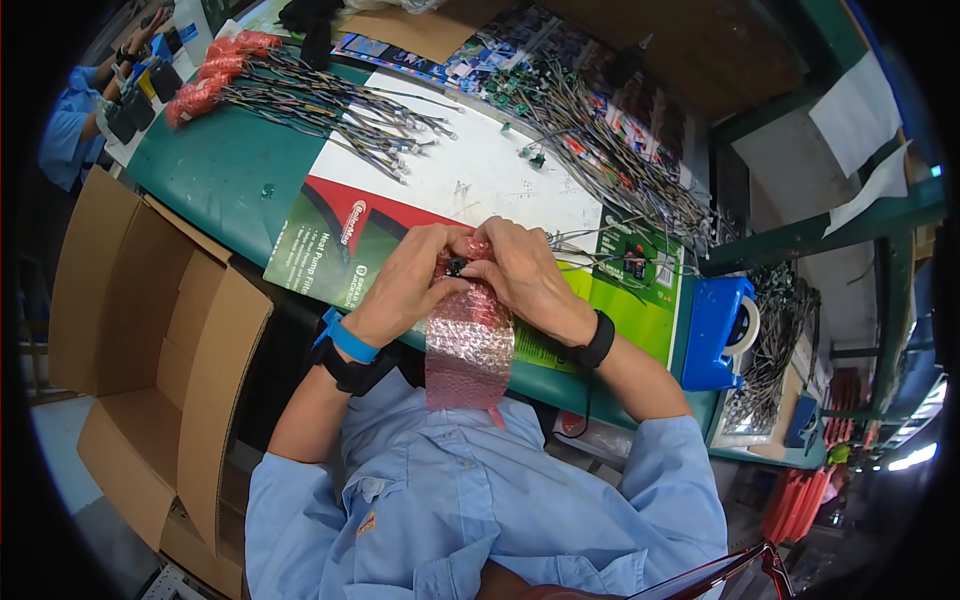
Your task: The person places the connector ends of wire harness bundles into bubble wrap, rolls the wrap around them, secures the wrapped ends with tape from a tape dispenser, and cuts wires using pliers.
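A strip of pink bubble wrap (470, 345) hangs over the table's near edge, its upper end between my two hands. My left hand (415, 280) is closed on the left side of the wrap, around a small black part (456, 267). My right hand (520, 280) grips the wrap from the right, its thumb by the black part. Thin cables (580, 255) stick out to the right from behind my right hand. Beneath both hands lies a printed cardboard sheet (320, 245).
Cable bundles with red-wrapped ends (215, 75) lie at the upper left, loose cables with green parts (590, 140) at the upper right. A blue tape dispenser (712, 330) stands right. An open cardboard box (165, 350) is at left. A co-worker's blue sleeve (68, 125) shows at far left.
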The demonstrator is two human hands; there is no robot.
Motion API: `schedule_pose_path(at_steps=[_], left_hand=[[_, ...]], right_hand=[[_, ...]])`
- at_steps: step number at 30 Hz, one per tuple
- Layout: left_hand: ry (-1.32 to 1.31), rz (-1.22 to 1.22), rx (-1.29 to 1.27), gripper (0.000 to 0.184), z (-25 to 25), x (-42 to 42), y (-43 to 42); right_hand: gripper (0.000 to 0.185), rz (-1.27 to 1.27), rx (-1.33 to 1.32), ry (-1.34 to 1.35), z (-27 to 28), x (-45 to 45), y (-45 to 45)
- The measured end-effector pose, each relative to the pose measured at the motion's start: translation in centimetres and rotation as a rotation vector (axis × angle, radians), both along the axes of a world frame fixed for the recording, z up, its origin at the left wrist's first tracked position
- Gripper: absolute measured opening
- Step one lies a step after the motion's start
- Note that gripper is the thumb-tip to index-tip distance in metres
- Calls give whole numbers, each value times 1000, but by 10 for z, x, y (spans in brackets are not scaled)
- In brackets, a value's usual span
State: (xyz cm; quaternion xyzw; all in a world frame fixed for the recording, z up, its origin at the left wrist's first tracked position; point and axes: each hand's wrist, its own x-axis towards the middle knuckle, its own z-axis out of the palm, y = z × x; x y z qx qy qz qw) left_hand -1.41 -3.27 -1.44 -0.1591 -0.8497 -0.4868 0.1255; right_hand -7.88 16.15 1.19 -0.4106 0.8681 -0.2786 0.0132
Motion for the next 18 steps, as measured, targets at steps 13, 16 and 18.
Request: schedule_pose_path(at_steps=[13,16,18], left_hand=[[-16,-94,37,45,8,4,-11],[1,-100,41,44,9,13,-8],[17,-105,47,43,13,21,-8]], right_hand=[[33,13,16,337,0,26,1],[35,76,-91,293,-3,34,8],[38,117,-77,247,-4,42,20]])
